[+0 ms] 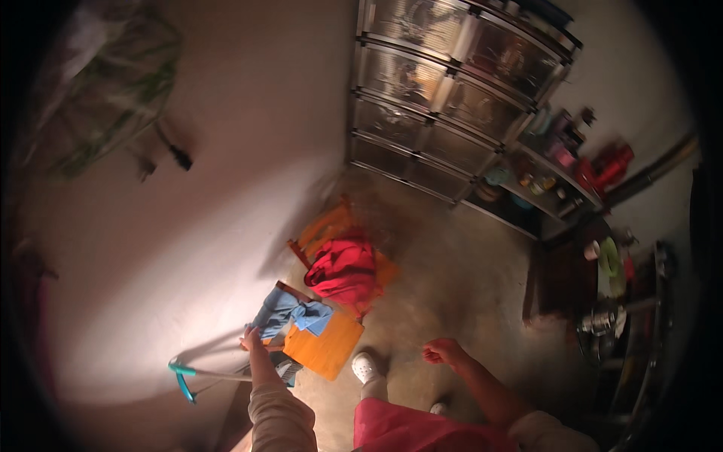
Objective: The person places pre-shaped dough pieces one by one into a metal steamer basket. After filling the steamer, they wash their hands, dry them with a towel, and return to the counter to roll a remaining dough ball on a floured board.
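Note:
My left hand (250,338) is at the backrest end of a wooden chair (325,344), touching or nearly touching the blue denim cloth (279,313) draped and knotted over it; the grip is too small to make out. My right hand (442,351) hangs over the floor, fingers curled, with nothing visible in it. Behind the first chair, a red cloth or garment (344,268) lies over a second wooden chair (325,229).
A teal-handled tool (183,370) leans by the wall at left. Umbrellas (121,101) hang upper left. A glass-fronted cabinet (421,118) stands ahead, with shelves (556,189) of small items beside it. A dark table (559,282) and a metal rack (649,339) are at right.

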Motion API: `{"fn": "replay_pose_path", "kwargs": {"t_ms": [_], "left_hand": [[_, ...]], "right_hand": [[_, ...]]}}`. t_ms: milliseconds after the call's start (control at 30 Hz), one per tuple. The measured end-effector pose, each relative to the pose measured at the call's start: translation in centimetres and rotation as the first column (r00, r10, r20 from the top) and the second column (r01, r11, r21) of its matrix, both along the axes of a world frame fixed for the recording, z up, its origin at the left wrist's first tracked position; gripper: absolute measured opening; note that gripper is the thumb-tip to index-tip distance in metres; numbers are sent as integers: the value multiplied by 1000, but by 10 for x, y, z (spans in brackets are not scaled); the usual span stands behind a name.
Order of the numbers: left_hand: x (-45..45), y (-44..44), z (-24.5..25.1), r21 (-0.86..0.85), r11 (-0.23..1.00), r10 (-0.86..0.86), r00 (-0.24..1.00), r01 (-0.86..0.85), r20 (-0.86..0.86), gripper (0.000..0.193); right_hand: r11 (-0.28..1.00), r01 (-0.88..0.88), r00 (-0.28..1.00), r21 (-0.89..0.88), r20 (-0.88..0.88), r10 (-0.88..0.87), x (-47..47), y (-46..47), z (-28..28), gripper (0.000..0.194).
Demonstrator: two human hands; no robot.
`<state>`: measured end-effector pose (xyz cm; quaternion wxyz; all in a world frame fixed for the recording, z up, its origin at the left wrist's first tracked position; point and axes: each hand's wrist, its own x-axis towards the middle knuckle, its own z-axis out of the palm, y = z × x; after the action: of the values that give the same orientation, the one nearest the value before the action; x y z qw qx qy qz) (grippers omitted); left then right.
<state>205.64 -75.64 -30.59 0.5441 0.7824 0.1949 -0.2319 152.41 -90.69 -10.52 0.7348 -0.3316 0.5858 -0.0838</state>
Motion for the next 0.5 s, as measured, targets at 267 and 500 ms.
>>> {"fn": "replay_pose_path", "kwargs": {"t_ms": [267,500], "left_hand": [[-26,-2,66,-572,820,37,999,-38,-14,28],[-160,-62,218,-532,436,-539,684,725,491,17]], "right_hand": [[999,-36,999,-26,-32,35,13,30,25,22],[979,-37,992,-201,110,60,1,43,39,21]]}}
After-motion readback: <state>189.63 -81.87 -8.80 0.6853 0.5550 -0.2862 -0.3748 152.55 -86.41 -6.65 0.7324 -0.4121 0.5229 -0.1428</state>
